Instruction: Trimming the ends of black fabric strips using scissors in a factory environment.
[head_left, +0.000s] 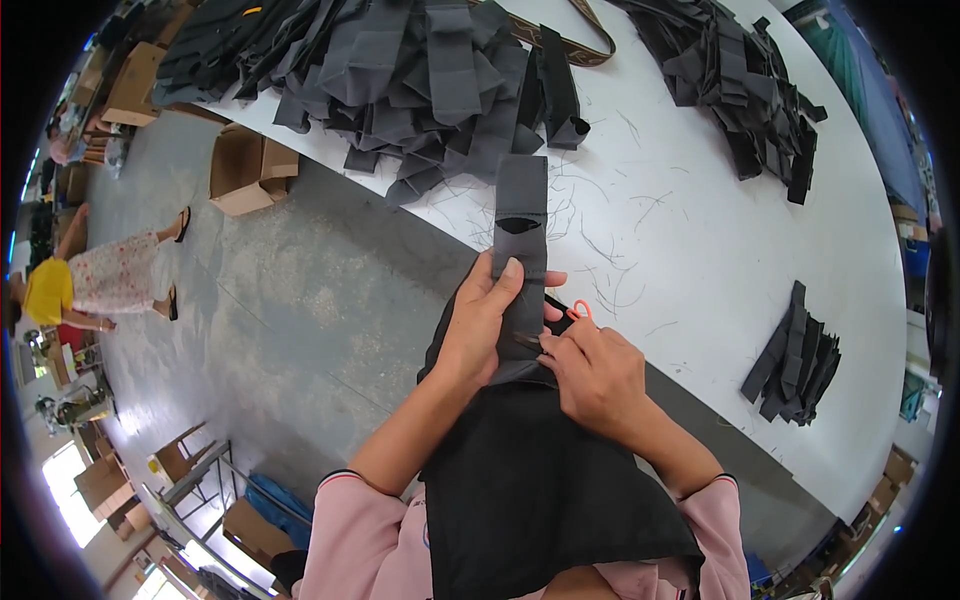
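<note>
Cloth strip (521, 185): dark grey, long and narrow, crosswise creases, a dark gap across it near the far end; lower part bunched and partly hidden by the fingers. It lies in front of the torso, lengthwise away from the body, over the near edge of the white table (700, 260) and toward the black apron (540, 480). Far end appears close to the large pile of strips (430, 90); contact cannot be told. Right of it, bare tabletop with loose threads (610, 245) gives free room as far as the small stack (795, 365); left, beyond the table edge, grey floor (290, 310). Left hand (480, 320): clamped on the strip, thumb above, fingers beneath, tips emerging at its right side. Right hand (600, 375): fingers drawn together on a small tool (527, 341), its thin metal end at the strip; an orange loop (580, 309) shows just beyond the knuckles.
</note>
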